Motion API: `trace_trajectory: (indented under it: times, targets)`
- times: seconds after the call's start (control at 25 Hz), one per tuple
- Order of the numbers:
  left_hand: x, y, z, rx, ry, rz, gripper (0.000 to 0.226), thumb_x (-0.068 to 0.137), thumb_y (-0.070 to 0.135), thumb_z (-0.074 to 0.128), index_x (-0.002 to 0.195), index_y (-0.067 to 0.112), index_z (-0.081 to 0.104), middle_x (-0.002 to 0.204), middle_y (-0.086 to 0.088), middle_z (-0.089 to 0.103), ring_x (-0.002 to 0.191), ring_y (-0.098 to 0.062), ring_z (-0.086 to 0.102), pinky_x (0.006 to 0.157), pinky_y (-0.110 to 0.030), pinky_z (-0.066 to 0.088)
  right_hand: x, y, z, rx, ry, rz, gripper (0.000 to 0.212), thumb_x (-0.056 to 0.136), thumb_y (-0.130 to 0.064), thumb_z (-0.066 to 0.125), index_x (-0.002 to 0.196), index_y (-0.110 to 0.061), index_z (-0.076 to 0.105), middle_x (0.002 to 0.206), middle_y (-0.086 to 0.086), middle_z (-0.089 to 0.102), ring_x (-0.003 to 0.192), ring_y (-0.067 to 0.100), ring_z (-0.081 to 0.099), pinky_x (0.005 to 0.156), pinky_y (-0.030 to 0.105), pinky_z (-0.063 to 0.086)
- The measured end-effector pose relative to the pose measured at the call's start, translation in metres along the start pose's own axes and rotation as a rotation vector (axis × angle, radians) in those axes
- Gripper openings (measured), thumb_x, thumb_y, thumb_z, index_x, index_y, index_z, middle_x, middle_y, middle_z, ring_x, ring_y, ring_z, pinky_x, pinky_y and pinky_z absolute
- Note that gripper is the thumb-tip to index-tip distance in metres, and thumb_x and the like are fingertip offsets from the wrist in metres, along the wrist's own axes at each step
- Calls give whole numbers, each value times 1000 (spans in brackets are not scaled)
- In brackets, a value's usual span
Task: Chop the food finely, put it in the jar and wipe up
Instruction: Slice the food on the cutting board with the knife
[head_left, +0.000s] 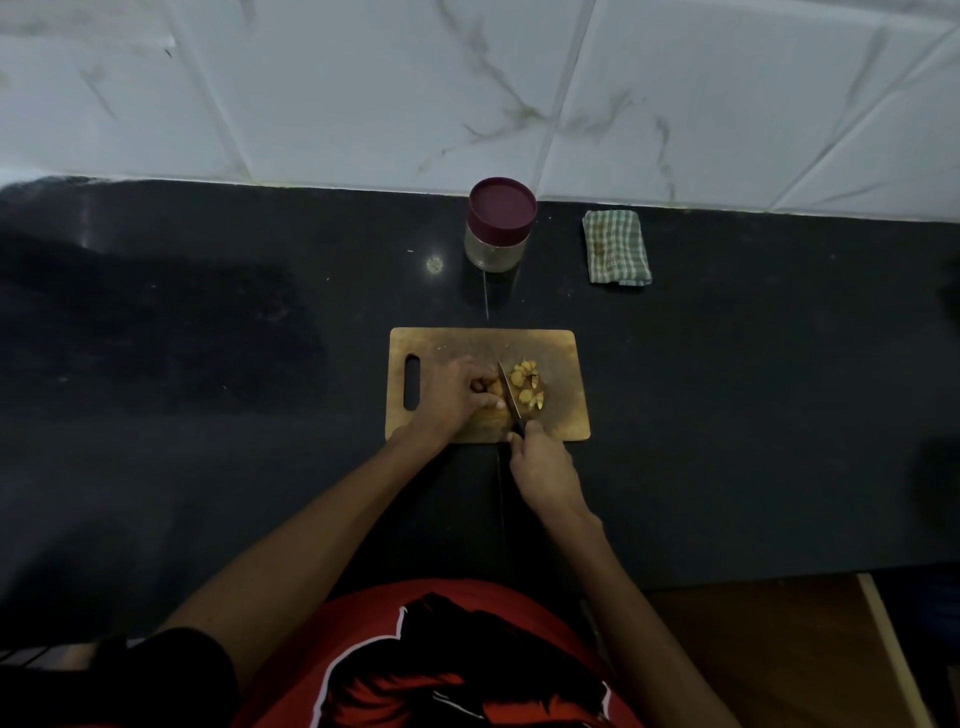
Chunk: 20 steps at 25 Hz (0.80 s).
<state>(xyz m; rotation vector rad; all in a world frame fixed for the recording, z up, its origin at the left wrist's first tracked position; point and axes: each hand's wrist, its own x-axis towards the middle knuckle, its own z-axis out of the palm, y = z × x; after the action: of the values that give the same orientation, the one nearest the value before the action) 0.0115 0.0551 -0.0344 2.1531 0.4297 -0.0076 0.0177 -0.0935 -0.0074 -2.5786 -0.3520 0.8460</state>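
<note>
A wooden chopping board (563, 364) lies on the black counter in front of me. My left hand (457, 397) holds a brownish piece of food (492, 387) down on the board with curled fingers. My right hand (543, 467) grips the handle of a small knife (508, 387), whose blade stands against the food, right beside my left fingertips. Several yellow cut slices (527, 387) lie in a heap to the right of the blade. A clear jar (498, 244) with a maroon lid on it stands behind the board. A green checked cloth (615, 247), folded, lies to the jar's right.
The black counter (208, 338) runs left and right, with a white marbled tile wall (467, 88) behind it. A small pale ring mark (434, 264) sits left of the jar. The counter's front edge meets a wooden surface (779, 649) at lower right.
</note>
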Motion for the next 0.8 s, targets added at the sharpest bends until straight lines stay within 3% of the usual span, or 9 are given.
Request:
trace_trajectory:
  times: [0.28, 0.56, 0.8]
  targets:
    - [1, -1, 1, 22, 2, 14, 38, 72, 15, 78, 108, 8, 69, 106, -6, 64, 85, -11, 55, 79, -24, 46, 0, -6, -1, -82, -8, 11, 19, 104, -25, 38, 116, -13, 47, 109, 10, 61, 99, 27, 61, 78, 42, 48]
    - [0, -5, 5, -15, 37, 40, 28, 72, 12, 77, 100, 9, 72, 110, -3, 65, 94, -12, 58, 90, -30, 47, 5, -11, -2, -124, -36, 49, 18, 103, -20, 39, 117, -12, 45, 113, 13, 61, 101, 28, 60, 73, 38, 42]
    - [-1, -5, 5, -18, 39, 56, 25, 73, 11, 75, 98, 11, 73, 109, -3, 66, 97, -13, 60, 90, -26, 46, 24, -25, -7, -131, -45, 41, 25, 102, -14, 39, 126, -9, 45, 115, 13, 61, 104, 29, 61, 86, 43, 51]
